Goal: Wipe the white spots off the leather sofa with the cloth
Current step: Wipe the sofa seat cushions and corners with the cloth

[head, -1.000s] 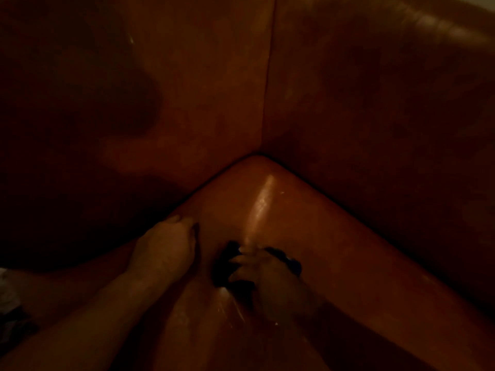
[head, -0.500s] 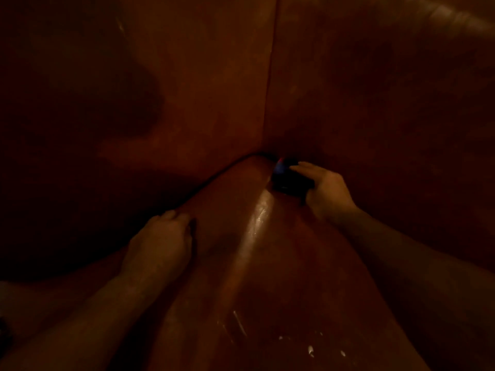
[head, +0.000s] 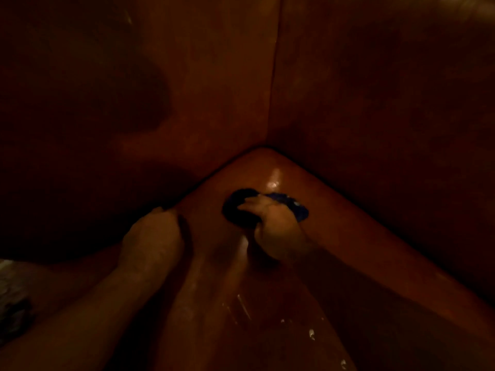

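A brown leather sofa seat [head: 361, 236] fills the lower half, its corner meeting two dark back cushions. My right hand [head: 276, 228] presses a dark blue cloth [head: 238, 210] flat on the seat, a little below the corner. My left hand [head: 155, 239] rests with curled fingers on the seat's left edge, by the gap to the back cushion. White spots [head: 310, 333] and a thin white streak [head: 243, 306] lie on the seat nearer to me, below the right hand. The light is very dim.
The left back cushion [head: 134, 103] and the right back cushion [head: 388, 103] meet at a vertical seam above the seat corner. A patterned fabric [head: 10, 303] shows at the far left edge.
My right hand has drawn the cloth back from the seat corner towards me and to the left. My left hand has stayed at the seat's left edge.
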{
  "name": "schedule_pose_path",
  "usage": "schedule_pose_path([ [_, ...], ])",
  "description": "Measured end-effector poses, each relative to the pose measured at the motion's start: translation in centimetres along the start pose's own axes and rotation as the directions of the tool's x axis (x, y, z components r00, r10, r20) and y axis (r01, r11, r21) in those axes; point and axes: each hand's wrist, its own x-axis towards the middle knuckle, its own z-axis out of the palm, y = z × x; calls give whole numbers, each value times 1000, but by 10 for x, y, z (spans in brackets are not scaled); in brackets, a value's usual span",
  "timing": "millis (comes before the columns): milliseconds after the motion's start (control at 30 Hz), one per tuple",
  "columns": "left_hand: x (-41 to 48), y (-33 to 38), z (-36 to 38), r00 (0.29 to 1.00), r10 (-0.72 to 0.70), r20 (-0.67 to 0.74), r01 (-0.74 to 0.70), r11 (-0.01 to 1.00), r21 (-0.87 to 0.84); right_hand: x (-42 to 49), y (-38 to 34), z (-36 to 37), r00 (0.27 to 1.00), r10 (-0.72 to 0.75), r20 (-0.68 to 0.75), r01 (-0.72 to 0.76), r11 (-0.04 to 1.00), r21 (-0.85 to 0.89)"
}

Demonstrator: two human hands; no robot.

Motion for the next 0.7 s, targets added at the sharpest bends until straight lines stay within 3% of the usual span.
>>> schedule_pose_path([
  [67,-7,-4,-4,998,-54,24,54,998,14,-10,-13,16,997,-56,59,59,996,-64],
  [200,-20,-13,-8,989,-122,82,113,988,106,-69,-29,84,927,-289,-240,298,955,2],
  [300,-25,-27,-4,987,-135,90,124,986,113,-77,-32,89,929,-237,-284,239,971,-28],
  [367,-26,-38,1,989,-125,81,119,990,77,-75,-38,75,931,-143,-337,179,981,77],
  [433,-23,-47,8,994,-85,69,83,996,35,-67,-48,56,872,-94,-481,221,951,216],
  [500,-21,-55,13,997,-44,56,43,999,12,-44,-58,42,817,-98,-568,269,936,226],
  [700,-21,-63,16,999,-15,39,16,1000,-24,12,-97,35,874,-192,-446,243,968,59],
])
